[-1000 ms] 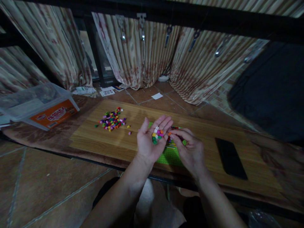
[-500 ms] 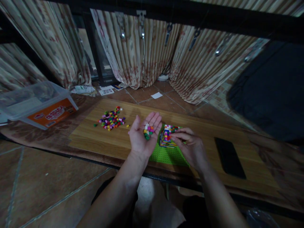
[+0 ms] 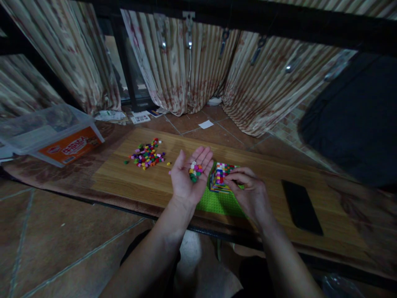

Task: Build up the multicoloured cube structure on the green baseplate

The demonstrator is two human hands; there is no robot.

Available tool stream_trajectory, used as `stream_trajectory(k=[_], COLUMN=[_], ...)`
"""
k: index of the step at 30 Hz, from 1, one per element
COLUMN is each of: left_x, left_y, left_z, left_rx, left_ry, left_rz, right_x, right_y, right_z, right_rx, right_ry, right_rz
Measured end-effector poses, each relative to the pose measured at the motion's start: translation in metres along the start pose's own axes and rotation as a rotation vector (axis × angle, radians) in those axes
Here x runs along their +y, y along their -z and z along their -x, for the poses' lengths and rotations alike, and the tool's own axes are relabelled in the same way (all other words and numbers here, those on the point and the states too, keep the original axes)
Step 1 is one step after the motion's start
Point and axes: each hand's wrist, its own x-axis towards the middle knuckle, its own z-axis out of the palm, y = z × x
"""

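Observation:
My left hand (image 3: 189,178) is held palm up over the wooden board (image 3: 130,178), cupping several small coloured bricks (image 3: 195,169). Just right of it stands a multicoloured block of stacked bricks (image 3: 220,176) on a green baseplate (image 3: 214,200). My right hand (image 3: 251,192) rests at the block's right side, its fingers pinched together against the block's top edge. Whatever the fingertips hold is too small to make out. A loose pile of coloured bricks (image 3: 147,154) lies on the board to the left.
A black phone (image 3: 301,207) lies on the board at the right. A clear plastic box with an orange label (image 3: 51,136) sits at the far left. Striped curtains (image 3: 182,62) hang behind, with papers (image 3: 139,118) on the tiled floor. A dark bag (image 3: 356,116) fills the right.
My left hand has drawn left, uncovering the stacked block. My right hand left the palm and went to the block's top edge, where it now rests.

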Motion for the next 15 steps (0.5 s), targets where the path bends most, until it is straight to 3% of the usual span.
stream_trajectory(k=[15], left_x=[-0.010], left_y=[0.002], left_z=[0.001], left_rx=[0.004], left_ry=[0.055], left_rz=[0.010], right_x=[-0.011], right_y=[0.002], right_z=[0.000], right_rx=[-0.052], right_ry=[0.099], right_rz=[0.144])
